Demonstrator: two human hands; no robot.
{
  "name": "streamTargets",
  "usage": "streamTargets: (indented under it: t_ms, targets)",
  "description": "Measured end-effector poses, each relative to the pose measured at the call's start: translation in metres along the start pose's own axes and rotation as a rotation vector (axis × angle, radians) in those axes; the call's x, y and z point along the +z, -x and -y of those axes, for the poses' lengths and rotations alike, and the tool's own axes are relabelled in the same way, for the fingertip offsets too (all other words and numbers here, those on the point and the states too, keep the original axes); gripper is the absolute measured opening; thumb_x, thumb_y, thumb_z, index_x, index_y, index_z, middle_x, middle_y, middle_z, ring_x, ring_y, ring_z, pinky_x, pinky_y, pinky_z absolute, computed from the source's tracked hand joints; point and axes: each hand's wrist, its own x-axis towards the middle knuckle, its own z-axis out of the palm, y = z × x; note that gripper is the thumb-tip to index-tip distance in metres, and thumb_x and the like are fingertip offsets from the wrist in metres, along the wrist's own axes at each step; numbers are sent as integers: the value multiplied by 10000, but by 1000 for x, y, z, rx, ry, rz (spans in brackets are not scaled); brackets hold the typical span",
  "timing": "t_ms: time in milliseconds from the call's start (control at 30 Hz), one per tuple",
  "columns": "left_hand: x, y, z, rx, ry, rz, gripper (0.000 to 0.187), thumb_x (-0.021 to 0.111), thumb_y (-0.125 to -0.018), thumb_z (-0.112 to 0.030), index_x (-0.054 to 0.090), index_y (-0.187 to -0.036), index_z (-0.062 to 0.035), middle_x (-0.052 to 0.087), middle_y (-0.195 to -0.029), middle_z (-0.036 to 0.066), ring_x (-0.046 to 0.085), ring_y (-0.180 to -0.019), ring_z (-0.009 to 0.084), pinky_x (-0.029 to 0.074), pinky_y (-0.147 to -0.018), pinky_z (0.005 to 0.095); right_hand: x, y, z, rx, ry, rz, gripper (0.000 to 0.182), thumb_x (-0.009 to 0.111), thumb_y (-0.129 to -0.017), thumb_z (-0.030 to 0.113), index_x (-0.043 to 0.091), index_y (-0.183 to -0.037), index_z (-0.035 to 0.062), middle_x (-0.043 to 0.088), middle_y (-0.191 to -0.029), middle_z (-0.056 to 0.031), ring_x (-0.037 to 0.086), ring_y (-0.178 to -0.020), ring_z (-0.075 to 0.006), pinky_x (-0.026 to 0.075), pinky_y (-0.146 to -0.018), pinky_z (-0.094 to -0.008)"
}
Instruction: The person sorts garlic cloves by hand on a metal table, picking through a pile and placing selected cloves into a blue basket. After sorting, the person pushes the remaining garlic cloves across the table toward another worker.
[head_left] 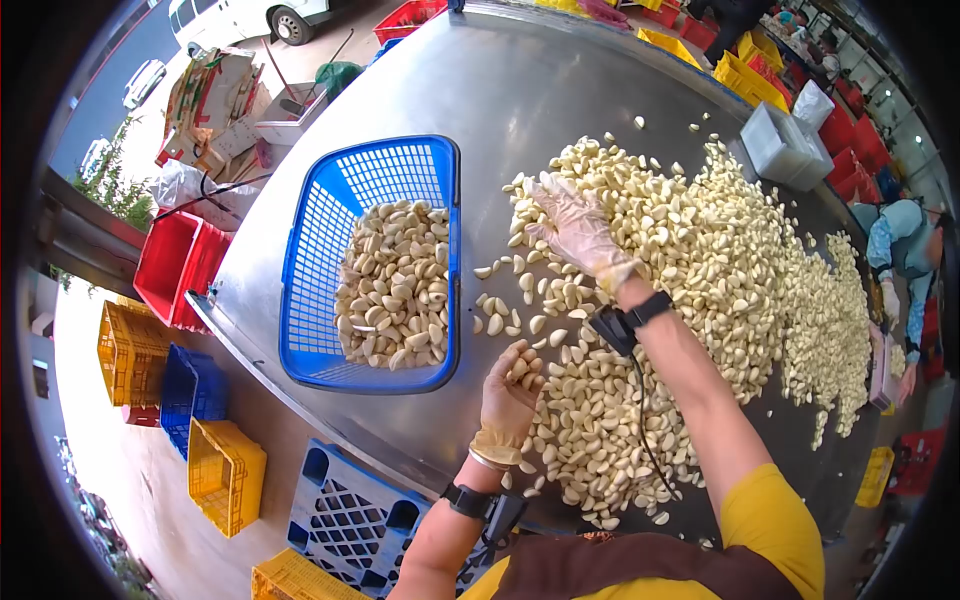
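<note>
Peeled garlic cloves [700, 230] lie in a big spread-out heap across the metal table. My right hand [578, 228], in a thin pale glove, rests on the heap's near-left edge with its fingers stretched out. Lower down, my gloved left hand [510, 390] curls palm up around a few cloves, beside some loose ones. To the left of both hands stands a blue plastic basket [318, 215] with perforated walls, partly filled with garlic cloves [395, 285]. Neither hand touches the basket.
The steel table [480, 110] carries a clear plastic tub [785, 145] at its far right. A person [905, 245] works at the right side. Red crates [180, 265], yellow crates [225, 475] and a blue pallet [345, 515] stand off the table's left edge.
</note>
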Motion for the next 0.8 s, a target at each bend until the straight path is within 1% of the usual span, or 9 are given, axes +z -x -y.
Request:
streamTargets:
  t_ms: [100,167,267,333,367,400,467,667,800]
  targets:
    - [-1,-1,-3,8,9,-16,210,617,-949,-180,632,-1121,-61,636,-949,34,609,-864,164,488,-740,295,43,-5,-11,109,293,164,840,432,-911,697,163,-1585,273,98,-1652,-134,174,-1493,-403,22,-1139,-701]
    - [-2,-3,-2,10,30,6,216,616,-945,-172,627,-1130,-63,633,-956,34,608,-877,167,486,-744,296,-13,11,31,149,313,559,885,512,-899,656,92,-1591,297,19,-1653,-162,118,-1498,-427,144,-1071,-774]
    - [0,-1,3,-32,3,49,242,611,-933,-155,615,-1155,-58,639,-989,38,601,-904,173,484,-763,298,-55,34,56,36,343,760,777,551,-910,589,269,-1559,267,257,-1601,-175,337,-1436,-377,355,-1054,-660]
    - [0,0,7,-60,-1,64,242,613,-935,-155,616,-1156,-55,640,-993,39,600,-901,174,482,-761,297,-58,22,37,64,-89,649,538,574,-935,475,530,-1402,211,620,-1299,-139,607,-1185,-300,520,-919,-473]
    - [2,0,8,-81,-9,88,242,614,-937,-155,617,-1156,-53,640,-997,41,599,-898,174,481,-759,296,-25,15,24,-87,-166,27,276,575,-951,337,685,-1111,142,709,-919,-78,684,-888,-271,536,-761,-406]
    - [3,1,8,-79,-17,89,242,614,-937,-155,617,-1156,-53,640,-997,41,599,-898,174,481,-759,296,-14,-13,18,-123,-154,-137,175,578,-942,267,675,-973,125,665,-837,-97,660,-835,-288,518,-703,-436]
    - [5,2,7,-80,-25,75,233,610,-947,-159,619,-1153,-50,642,-992,44,599,-897,175,476,-749,287,31,-63,-10,-144,8,-320,126,584,-904,202,661,-874,106,635,-818,-130,631,-788,-303,510,-677,-423]
    - [3,-1,-1,-44,-11,81,279,595,-967,-188,606,-1206,-43,644,-1041,50,594,-928,170,473,-765,284,67,-94,-11,28,578,-164,108,623,-852,243,678,-879,154,610,-1031,-53,548,-1012,-254,428,-835,-435]
    - [0,-1,3,-89,37,142,447,541,-987,-212,494,-1397,-41,583,-1303,100,575,-1110,198,489,-883,314,60,-74,-14,-13,288,-255,53,656,-821,192,655,-843,145,590,-959,-47,513,-991,-224,375,-847,-405]
